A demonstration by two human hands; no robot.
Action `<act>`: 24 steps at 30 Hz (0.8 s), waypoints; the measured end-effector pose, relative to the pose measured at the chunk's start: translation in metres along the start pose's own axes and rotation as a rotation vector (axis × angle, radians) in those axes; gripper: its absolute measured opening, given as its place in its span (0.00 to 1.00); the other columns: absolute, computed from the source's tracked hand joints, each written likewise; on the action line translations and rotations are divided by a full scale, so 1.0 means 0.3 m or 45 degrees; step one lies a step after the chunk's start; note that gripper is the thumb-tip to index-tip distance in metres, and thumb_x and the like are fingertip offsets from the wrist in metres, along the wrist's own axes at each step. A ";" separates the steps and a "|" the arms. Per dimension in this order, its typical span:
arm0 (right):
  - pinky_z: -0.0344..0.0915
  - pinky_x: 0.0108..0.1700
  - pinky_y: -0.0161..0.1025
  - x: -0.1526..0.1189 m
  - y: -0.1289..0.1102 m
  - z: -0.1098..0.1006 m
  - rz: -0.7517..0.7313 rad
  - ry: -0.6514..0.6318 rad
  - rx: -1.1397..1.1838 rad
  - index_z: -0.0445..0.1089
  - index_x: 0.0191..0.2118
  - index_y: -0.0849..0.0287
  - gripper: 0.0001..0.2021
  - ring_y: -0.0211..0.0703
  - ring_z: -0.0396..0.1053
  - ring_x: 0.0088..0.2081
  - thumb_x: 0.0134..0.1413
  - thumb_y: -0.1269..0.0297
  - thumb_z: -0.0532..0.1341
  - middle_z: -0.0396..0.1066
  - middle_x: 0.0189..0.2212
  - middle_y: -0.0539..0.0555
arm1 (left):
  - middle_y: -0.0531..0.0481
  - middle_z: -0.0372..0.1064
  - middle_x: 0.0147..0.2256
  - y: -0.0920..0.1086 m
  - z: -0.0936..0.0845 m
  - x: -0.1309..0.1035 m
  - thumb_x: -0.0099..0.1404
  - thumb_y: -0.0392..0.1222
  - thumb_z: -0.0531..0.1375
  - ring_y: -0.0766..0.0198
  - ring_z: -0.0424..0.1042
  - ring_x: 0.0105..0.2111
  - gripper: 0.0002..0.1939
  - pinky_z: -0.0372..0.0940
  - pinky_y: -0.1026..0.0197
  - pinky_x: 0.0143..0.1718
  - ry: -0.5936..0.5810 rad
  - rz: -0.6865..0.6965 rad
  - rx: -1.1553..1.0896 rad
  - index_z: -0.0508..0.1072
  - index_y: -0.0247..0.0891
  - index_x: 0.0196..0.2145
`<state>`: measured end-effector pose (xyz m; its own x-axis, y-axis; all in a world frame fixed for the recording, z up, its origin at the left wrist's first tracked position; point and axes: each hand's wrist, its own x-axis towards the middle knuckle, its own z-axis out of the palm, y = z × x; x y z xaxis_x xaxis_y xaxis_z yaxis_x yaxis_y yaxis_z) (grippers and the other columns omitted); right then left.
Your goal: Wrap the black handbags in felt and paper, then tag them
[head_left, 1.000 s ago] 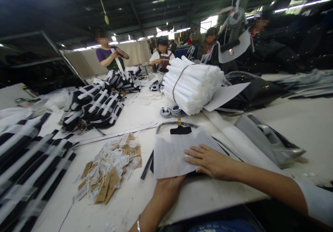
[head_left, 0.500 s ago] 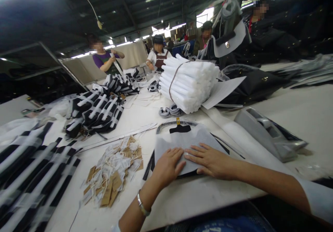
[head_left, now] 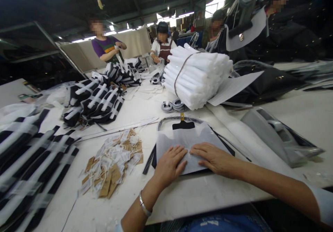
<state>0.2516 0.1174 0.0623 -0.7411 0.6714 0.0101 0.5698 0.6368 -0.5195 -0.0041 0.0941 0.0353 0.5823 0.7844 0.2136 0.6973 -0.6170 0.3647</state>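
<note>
A black handbag (head_left: pixel 183 125) lies flat on the table in front of me, its curved handle wrapped and a gold clasp showing at the top. A sheet of pale grey tissue paper (head_left: pixel 179 138) covers most of its front. My left hand (head_left: pixel 170 164) rests flat on the left part of the paper, fingers stretched out. On the right part lies my right hand (head_left: pixel 214 158), fingers also extended, the fingertips of both hands close together. Neither hand grips anything. The bag's dark edges stick out beyond the paper at the sides and bottom.
Paper tags with strings (head_left: pixel 114 166) are heaped left of the bag. Black pieces wrapped in white (head_left: pixel 33 166) lie further left. Beyond the bag sit coiled straps (head_left: pixel 178 105) and a bundle of white rolls (head_left: pixel 197 76). A plastic-wrapped grey item (head_left: pixel 275 135) lies right. Co-workers stand behind.
The view has shifted, so the table's things sit slightly differently in frame. My right hand's fingers are drawn a little closer together; both hands remain on the paper.
</note>
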 end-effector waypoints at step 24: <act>0.48 0.68 0.62 -0.168 -0.102 0.093 0.108 -0.118 -0.191 0.54 0.69 0.53 0.28 0.57 0.49 0.69 0.69 0.49 0.50 0.52 0.68 0.59 | 0.47 0.61 0.64 0.141 0.001 -0.136 0.73 0.48 0.52 0.51 0.59 0.64 0.23 0.59 0.45 0.63 -0.068 0.027 0.131 0.63 0.44 0.63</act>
<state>0.2616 0.0536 0.0537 -0.7137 0.6916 -0.1109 0.6731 0.6334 -0.3817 0.0018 0.0362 0.0416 0.6172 0.7681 0.1707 0.7220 -0.6391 0.2650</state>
